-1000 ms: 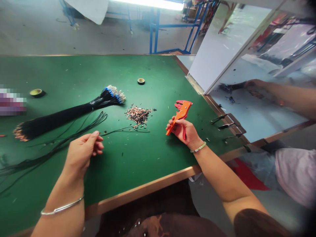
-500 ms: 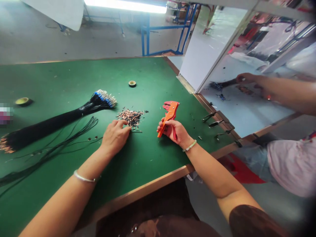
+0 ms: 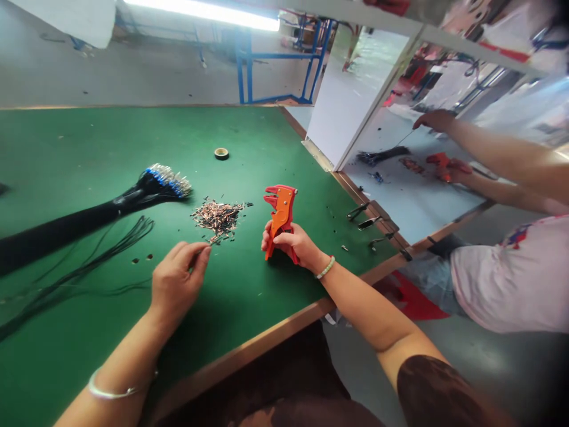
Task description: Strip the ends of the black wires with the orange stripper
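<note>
My left hand is closed in a pinch just in front of a pile of cut wire scraps. A short dark end of a thin black wire shows past its fingertips; the rest is mostly hidden by the hand. My right hand grips the handles of an orange and red wire stripper, held upright with its jaws pointing left. To the left lies a thick bundle of black wires with blue and silver terminals. Some loose black wires lie nearer to me.
A roll of black tape lies farther back on the green table. Metal clamps sit along the right edge, beside a white upright panel. At the adjoining table, a co-worker's hands handle a wire and a red tool.
My left hand has drawn back from the scrap pile, leftward and toward me. The wire stripper is more upright in my right hand. The view has shifted to the right.
</note>
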A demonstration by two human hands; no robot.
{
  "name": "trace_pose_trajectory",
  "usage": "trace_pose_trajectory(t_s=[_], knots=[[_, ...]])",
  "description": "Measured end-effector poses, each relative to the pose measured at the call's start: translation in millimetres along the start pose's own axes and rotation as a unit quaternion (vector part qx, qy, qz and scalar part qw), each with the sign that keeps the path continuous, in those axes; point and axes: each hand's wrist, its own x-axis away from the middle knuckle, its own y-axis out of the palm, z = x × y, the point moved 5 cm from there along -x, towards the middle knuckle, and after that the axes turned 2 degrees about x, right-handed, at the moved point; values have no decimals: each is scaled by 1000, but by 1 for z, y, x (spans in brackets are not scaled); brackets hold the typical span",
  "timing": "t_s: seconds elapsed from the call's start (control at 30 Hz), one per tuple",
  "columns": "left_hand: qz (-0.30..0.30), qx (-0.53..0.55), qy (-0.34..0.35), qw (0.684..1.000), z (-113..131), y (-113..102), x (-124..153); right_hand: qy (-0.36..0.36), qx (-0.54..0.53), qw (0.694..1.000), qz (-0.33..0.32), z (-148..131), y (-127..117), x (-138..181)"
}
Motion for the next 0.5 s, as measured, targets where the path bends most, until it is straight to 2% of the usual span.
trace_pose_trajectory(t_s=[0.13, 0.27, 0.37, 0.5], knots=[[9, 63, -43, 997, 3, 4, 5, -48, 86, 995, -24, 0, 14, 6], [49, 74, -61, 994, 8, -8, 1, -60, 177, 980, -75, 5, 37, 5], [68, 60, -65, 994, 6, -15, 0, -55, 178, 979, -87, 11, 55, -7], [84, 33, -87, 992, -9, -22, 0, -38, 164, 981, -96, 23, 79, -29]])
